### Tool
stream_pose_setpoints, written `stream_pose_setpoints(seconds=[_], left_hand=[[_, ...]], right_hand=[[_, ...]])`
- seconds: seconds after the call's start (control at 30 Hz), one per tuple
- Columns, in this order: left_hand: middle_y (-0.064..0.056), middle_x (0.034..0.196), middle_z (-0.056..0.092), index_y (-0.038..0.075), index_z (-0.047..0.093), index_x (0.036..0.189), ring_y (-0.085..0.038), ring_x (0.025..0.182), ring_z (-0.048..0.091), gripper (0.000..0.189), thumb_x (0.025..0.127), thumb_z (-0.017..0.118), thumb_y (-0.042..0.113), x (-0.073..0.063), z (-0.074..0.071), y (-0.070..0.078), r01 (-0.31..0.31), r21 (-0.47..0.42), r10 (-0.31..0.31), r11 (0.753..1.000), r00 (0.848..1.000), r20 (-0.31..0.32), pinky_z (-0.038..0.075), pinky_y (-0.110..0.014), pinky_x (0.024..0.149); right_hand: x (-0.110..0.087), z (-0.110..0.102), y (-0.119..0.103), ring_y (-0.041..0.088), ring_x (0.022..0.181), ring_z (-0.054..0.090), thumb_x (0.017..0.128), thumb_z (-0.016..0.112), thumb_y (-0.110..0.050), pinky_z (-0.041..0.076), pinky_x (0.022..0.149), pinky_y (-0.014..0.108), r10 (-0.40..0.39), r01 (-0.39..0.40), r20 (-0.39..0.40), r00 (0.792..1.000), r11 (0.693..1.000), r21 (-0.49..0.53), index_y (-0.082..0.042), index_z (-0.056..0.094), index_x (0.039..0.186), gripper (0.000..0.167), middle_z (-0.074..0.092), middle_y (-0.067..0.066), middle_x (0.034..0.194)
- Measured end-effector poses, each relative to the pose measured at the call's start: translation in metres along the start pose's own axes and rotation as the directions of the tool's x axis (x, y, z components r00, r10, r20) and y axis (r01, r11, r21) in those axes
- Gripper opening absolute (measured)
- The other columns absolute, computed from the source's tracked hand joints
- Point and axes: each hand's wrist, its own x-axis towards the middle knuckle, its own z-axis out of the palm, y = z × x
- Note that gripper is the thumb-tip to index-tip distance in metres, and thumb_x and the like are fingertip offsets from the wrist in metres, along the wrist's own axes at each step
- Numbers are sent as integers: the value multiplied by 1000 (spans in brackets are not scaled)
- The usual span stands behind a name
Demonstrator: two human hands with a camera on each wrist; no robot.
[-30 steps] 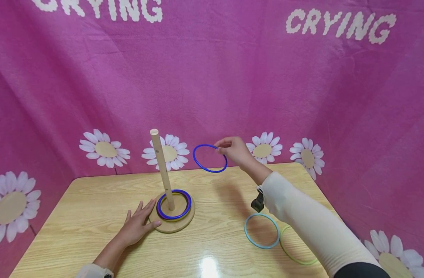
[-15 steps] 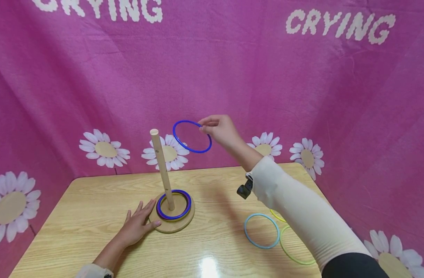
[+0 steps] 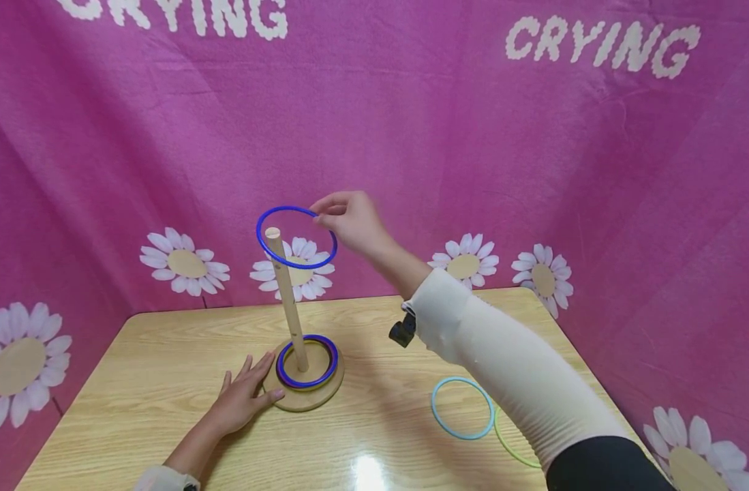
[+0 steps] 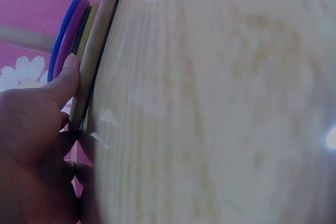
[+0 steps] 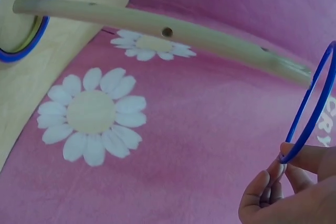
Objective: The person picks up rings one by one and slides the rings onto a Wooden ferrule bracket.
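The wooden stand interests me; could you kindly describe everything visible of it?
The wooden stand has a flat round base and a pale pole with an apparent small hole. It stands upright on the table. Stacked rings, blue on top, encircle the pole's foot; the left hand rests at the base's edge.

Wood-grain table (image 3: pixel 184 361) bears peg stand (image 3: pixel 289 303), light-blue ring (image 3: pixel 465 437), yellow-green ring (image 3: pixel 507 449) just beside it (partly hidden).

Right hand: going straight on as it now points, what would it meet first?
Probably the wooden post, near the top, framed by the held blue ring in the head view; depth is unclear, so the right hand might miss.
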Motion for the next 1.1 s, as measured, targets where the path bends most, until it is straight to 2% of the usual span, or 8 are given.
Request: stream_pose_setpoints(seconds=[0.27,0.43,0.67,0.87,1.1], left_hand=[[-18,167,28,4,28,162,-52,154,8,87,97,70,44,0,-1,1,8,-7,-8,1000,1000,4,-8,-78,114],[-17,168,27,5,27,163,-52,154,7,88,97,69,46,1,-2,1,17,-7,-17,1000,1000,17,-8,-78,115],[-17,168,27,5,28,163,-52,154,7,88,97,69,46,1,-1,1,24,-14,-23,1000,999,24,-9,-78,114],[-17,167,29,4,29,162,-52,154,9,86,97,70,45,0,0,-1,2,-8,-2,1000,1000,3,-7,-79,114],[-17,166,30,5,30,162,-52,154,9,86,97,69,44,1,1,-3,-18,-4,18,1000,1000,-7,-7,-79,113]], right_hand=[[-7,22,13,10,78,66,91,72,0,49,61,19,24,-22,40,999,999,-39,-1,78,106,16,78,16,99],[-13,32,29,8,80,64,90,75,-1,49,63,17,54,-51,42,998,995,-84,-1,79,105,15,78,13,97],[-22,45,61,9,79,66,88,75,3,48,64,16,81,-78,38,996,994,-70,0,80,100,14,79,13,95],[-31,53,88,8,78,65,88,75,2,46,62,17,105,-101,46,993,991,-85,-2,81,99,13,79,12,94],[-43,65,121,8,77,61,86,75,0,46,64,20,130,-122,38,991,979,-165,-4,82,95,12,78,7,87]])
